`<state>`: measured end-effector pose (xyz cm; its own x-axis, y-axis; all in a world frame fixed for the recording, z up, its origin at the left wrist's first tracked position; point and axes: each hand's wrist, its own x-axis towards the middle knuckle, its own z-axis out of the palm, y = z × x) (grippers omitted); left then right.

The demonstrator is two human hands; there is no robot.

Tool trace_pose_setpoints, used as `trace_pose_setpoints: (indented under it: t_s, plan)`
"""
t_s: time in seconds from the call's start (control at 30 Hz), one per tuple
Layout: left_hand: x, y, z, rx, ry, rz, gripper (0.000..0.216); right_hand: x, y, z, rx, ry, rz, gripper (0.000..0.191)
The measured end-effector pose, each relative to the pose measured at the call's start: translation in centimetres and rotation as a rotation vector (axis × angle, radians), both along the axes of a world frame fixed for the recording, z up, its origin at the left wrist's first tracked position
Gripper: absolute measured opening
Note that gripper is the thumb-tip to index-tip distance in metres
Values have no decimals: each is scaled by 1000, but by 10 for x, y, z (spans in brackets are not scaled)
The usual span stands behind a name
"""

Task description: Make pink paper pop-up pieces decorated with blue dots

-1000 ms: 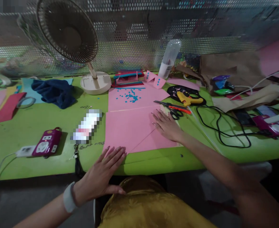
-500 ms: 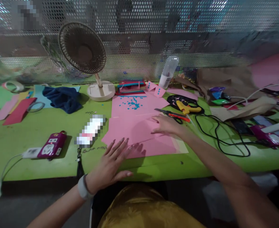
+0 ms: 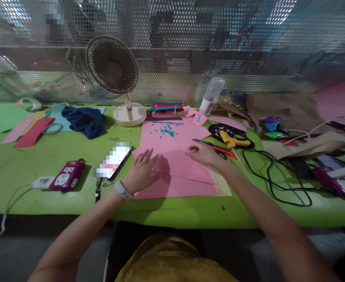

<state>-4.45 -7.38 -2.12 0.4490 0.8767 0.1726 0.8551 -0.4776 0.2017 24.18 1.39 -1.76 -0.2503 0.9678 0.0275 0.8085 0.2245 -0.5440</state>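
My left hand (image 3: pixel 141 170) lies with its fingers spread on the left side of a pink paper sheet (image 3: pixel 178 162), a white band around its wrist. On the right side of that sheet, my right hand (image 3: pixel 203 153) has its fingers curled in with the thumb close to them; whatever is between the fingertips, if anything, is too small to make out. Another pink sheet (image 3: pixel 190 188) shows below the slanted front edge of the upper one. Small blue paper bits (image 3: pixel 168 130) are scattered on pink paper beyond my hands. Scissors (image 3: pixel 219 149) with dark blades lie just beyond my right hand.
A yellow glue gun (image 3: pixel 234 140) rests on a black holder at right, with black cable (image 3: pixel 271 172) looping nearby. A phone (image 3: pixel 115 161), a purple power bank (image 3: pixel 68 175) and a dark blue cloth (image 3: pixel 86 121) lie left. A fan (image 3: pixel 129 114) and a clear bottle (image 3: pixel 212 96) stand behind.
My left hand has moved forward from the front edge onto the pink paper. My right hand's fingers have curled in from a wider spread. The upper sheet's front edge sits differently.
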Motion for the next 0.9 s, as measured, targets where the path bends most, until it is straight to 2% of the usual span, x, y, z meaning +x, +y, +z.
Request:
trace_pose_setpoints:
  t_s: [0.07,0.17,0.27,0.37,0.47,0.57,0.67,0.77,0.8,0.9]
  plan:
    - [7,1,-6,14,27,-40,77,-12,18,-1,68,-58,31,22]
    - [17,-5,-17,66,61,-72,83,-28,38,-4,61,-89,31,29]
    - [19,-11,-28,63,112,-116,79,-39,49,-11,39,-42,-6,34]
    - [18,-13,-36,54,125,-127,78,-45,54,-19,27,27,-20,31]
    - [19,-14,-39,59,98,-126,78,-47,57,-23,4,140,-10,24]
    - [19,-13,-30,97,29,-138,81,-43,55,-19,-25,253,18,23]
    - [10,-8,-9,220,-130,-89,92,-31,48,-2,-44,413,10,31]
    - [-9,9,13,416,-422,83,115,-17,36,30,-39,768,25,45]
    - [-16,16,18,430,-529,135,122,-13,31,42,-31,851,45,47]
    - [-27,42,24,147,-873,215,129,-8,14,77,58,955,95,40]
